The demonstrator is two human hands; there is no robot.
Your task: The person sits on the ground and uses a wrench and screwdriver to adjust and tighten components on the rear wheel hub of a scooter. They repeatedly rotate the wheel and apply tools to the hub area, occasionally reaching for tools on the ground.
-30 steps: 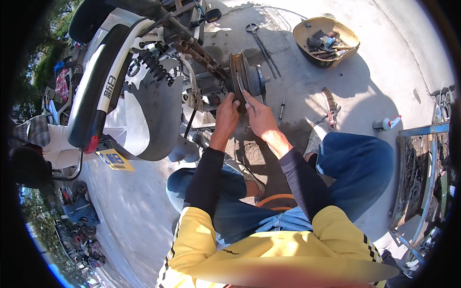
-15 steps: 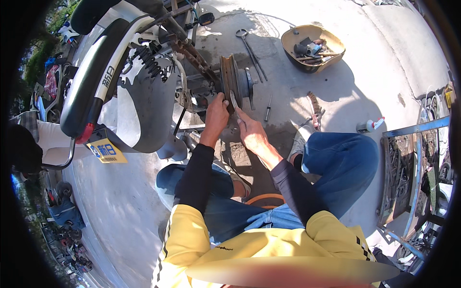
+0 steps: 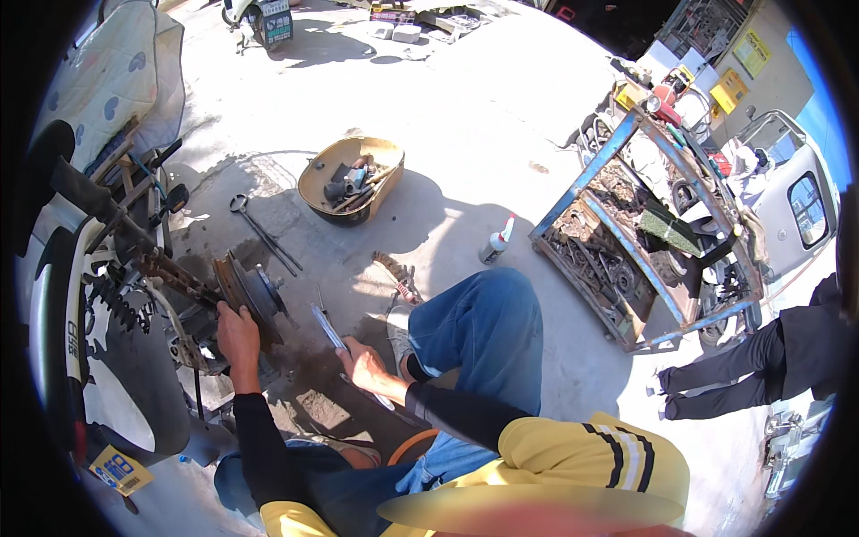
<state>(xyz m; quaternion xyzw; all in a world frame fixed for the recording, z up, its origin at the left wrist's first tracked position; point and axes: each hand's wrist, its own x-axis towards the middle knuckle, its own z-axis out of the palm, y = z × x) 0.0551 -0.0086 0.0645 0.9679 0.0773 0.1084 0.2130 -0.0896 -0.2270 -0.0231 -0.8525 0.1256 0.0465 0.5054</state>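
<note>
My left hand (image 3: pixel 238 340) grips the near edge of a rusty wheel rim (image 3: pixel 234 285) with a silver hub, beside the frame of a tipped scooter (image 3: pixel 134 358). My right hand (image 3: pixel 362 362) is closed around a long silver metal bar (image 3: pixel 327 326), held apart from the rim over the ground between my legs. A thin screwdriver (image 3: pixel 322 300) lies just beyond the bar. Long dark tongs (image 3: pixel 259 233) rest on the concrete past the rim, and a wooden-handled wire brush (image 3: pixel 394 274) lies in front of my raised knee.
A yellowish bowl (image 3: pixel 318 183) holds several tools. A white bottle (image 3: pixel 497 242) stands near a blue metal cart (image 3: pixel 591 159) loaded with scrap parts. At right are a person in dark clothes (image 3: pixel 734 376) and a small grey vehicle (image 3: pixel 787 215). A padded cover (image 3: pixel 125 63) hangs at back left.
My right hand has pulled the bar away from the rim toward the right, while my left stays on the rim. The view has swung right, bringing the cart and the person into sight.
</note>
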